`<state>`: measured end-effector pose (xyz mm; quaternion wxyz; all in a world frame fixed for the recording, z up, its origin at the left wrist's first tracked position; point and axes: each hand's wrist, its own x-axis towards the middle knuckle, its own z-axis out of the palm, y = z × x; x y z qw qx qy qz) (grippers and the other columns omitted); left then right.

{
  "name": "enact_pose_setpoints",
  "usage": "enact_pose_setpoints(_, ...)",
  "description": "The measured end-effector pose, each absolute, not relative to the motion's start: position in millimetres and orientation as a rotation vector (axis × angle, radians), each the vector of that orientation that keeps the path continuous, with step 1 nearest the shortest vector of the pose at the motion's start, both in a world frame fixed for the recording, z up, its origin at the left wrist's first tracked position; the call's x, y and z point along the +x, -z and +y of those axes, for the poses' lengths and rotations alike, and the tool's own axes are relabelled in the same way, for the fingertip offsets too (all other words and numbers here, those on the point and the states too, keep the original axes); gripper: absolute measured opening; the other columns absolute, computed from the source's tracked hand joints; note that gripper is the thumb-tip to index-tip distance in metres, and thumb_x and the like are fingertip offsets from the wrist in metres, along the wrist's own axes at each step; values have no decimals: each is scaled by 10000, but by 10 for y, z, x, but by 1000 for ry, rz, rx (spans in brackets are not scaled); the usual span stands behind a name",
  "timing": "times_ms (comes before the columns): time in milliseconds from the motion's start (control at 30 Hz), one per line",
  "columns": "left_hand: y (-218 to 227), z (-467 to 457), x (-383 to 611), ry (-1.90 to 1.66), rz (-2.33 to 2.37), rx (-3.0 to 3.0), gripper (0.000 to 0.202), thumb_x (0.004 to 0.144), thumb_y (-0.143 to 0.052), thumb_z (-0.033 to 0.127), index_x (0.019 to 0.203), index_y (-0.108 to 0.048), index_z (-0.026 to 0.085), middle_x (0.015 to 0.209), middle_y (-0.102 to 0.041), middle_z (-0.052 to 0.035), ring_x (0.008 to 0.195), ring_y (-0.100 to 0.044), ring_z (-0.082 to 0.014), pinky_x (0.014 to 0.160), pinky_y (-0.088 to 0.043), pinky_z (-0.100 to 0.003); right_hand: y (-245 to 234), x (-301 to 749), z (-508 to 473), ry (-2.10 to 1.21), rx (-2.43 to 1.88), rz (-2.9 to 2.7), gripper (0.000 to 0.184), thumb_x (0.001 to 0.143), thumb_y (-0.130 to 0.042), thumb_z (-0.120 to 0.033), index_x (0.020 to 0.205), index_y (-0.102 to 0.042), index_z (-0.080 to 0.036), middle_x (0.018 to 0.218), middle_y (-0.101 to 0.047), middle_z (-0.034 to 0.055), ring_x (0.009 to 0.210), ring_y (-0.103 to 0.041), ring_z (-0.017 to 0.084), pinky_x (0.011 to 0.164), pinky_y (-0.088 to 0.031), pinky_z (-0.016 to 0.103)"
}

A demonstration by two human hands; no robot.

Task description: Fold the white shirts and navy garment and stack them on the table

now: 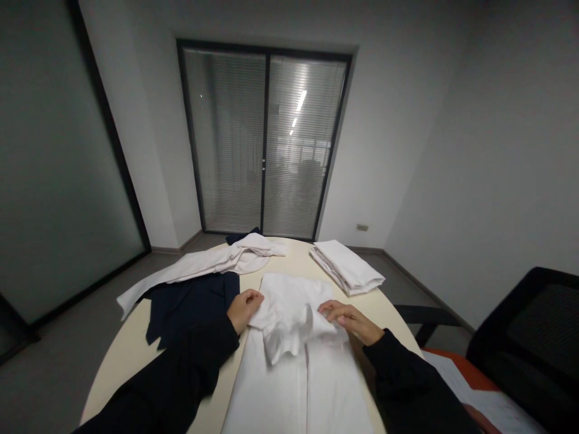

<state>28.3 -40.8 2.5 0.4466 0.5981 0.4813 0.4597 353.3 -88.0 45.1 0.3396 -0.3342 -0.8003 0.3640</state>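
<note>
A white garment [275, 386], a shirt or coat by its look, lies lengthwise before me with a seam or meeting edges down its middle. Its far part is folded back toward me, and the loose end of the fold is raised and rumpled. My left hand [245, 308] pinches the left side of the folded part. On the opposite side, my right hand [353, 319] has its bent fingers on the cloth, gripping the edge; the fingertips are partly lost against the fabric.
The garment lies on a round cream table [108, 377]. Left are a dark navy garment [192, 301] and a long white garment [203, 262] overlapping it. A folded white cloth [348, 265] sits far right. A black chair [529, 337] stands at right, with papers [456, 377] beside it.
</note>
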Motion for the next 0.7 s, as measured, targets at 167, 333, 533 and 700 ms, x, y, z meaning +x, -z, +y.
enact_pose_setpoints(167,-18,-492,302,-1062,1378,1374,602,580,-760,355,1107,-547,157,1083,-589,-107,766,-611,-169,646,-502,-281,-356,3528,-917,-695,-1362,-1977,462,827,-530,-627,750,-690,-201,713,-616,29,680,-578,185,701,-467,329)
enact_pose_setpoints(333,-4,-603,294,-789,1269,1501,689,679,-722,355,1293,-451,200,993,-649,-75,653,-635,-182,591,-517,-309,-205,3521,-911,-607,-1648,-1910,625,731,-659,-605,1231,-582,-239,633,-592,-20,571,-550,172,606,-433,304)
enact_pose_setpoints(533,76,-442,301,-986,1359,1766,331,627,-693,133,953,-694,190,1078,-690,-88,1108,-601,-286,1002,-415,-387,-48,3429,-749,-569,-1583,-1810,613,717,-650,-575,1196,-631,-192,841,-664,61,715,-602,219,710,-487,372)
enact_pose_setpoints(700,8,-313,308,-1015,1371,1705,305,646,-632,178,941,-709,176,1007,-715,-62,1039,-634,-274,959,-438,-355,67,3353,-564,-574,-1541,-1637,441,726,-633,-493,1045,-645,-189,708,-597,4,641,-560,177,631,-473,320)
